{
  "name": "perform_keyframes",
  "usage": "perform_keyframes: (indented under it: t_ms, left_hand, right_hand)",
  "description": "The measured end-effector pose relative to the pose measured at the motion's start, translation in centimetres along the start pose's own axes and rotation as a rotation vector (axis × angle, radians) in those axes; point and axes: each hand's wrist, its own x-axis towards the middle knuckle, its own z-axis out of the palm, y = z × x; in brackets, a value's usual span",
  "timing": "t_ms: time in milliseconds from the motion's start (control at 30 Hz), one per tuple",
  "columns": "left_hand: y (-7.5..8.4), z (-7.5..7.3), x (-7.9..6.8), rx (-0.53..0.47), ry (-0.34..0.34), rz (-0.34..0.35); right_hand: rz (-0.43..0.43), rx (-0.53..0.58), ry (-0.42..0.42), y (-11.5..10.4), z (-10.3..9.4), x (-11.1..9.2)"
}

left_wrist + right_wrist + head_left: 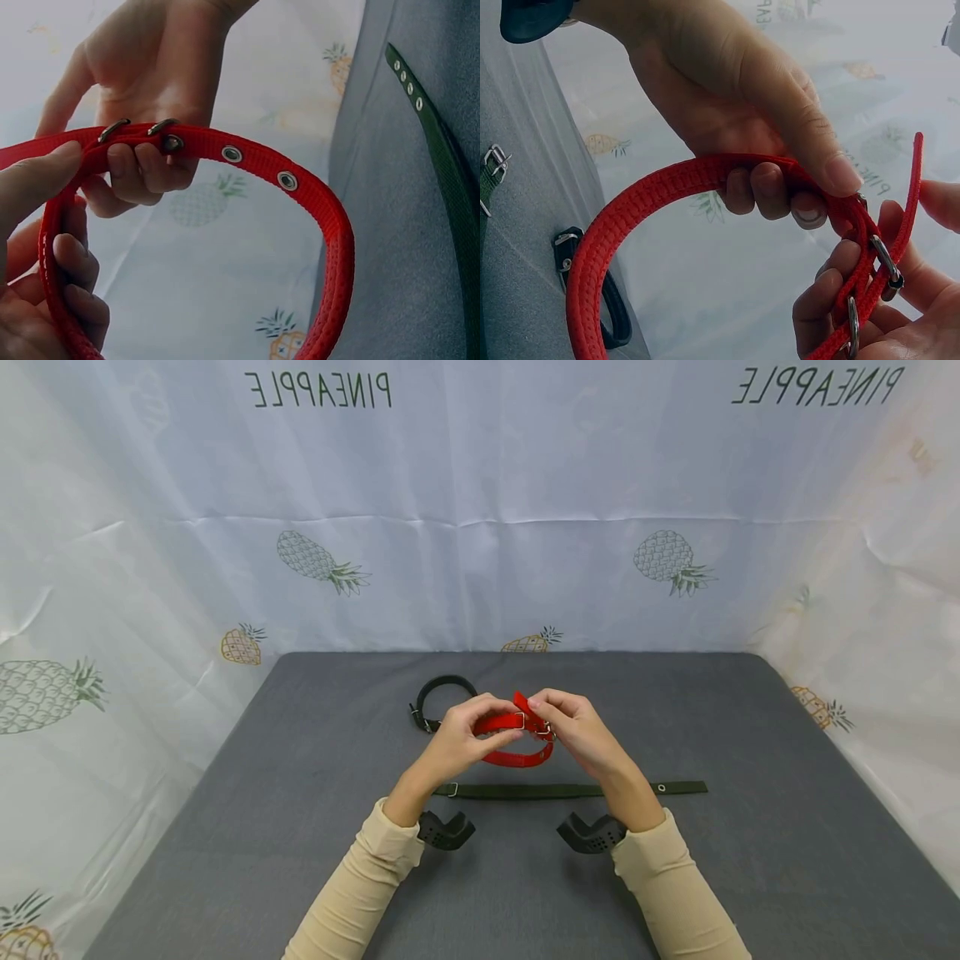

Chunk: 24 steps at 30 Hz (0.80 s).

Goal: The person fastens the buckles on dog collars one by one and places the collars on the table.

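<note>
Red collar (517, 761) is in the air above the desk (337, 735), held between both grips. The left grip (461, 735) has its left side: the thumb presses on the band from outside, and the fingers are bent around it from inside the loop. The right grip (581, 735) pinches the free end (915, 165) between thumb and finger, with its other fingers bent under the band, close to the metal.

In my judgement, the important relation is between this free end and the buckle (885, 259). In the right wrist view the end points up, away from the buckle, and it seems to pass through it; whether the pin sits in a hole, I cannot tell. The right grip is nearer to the end, while the left thumb lies near the metal from the other side. Two eyelets (232, 154) show plainly on the band in the left wrist view.

Further outward, the green strap (525, 792) lies on the desk, closer to the person, its long axis running from left to right. Beyond the left grip, and partly hidden by it, lies the black collar (447, 680).
</note>
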Motion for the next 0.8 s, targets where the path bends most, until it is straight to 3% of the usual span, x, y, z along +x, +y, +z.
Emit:
perform_keyframes:
  t_ms: [233, 567, 800]
  left_hand:
    - [0.17, 0.04, 0.03, 0.032, 0.012, 0.012]
    - [0.06, 0.06, 0.03, 0.028, -0.006, 0.024]
    - [0.06, -0.06, 0.15, 0.029, 0.002, 0.061]
  right_hand:
    - [0.022, 0.006, -0.001, -0.18, 0.05, -0.05]
    - [-0.011, 0.023, 0.019, -0.18, 0.12, -0.15]
    - [-0.088, 0.068, 0.006, -0.15, 0.13, -0.14]
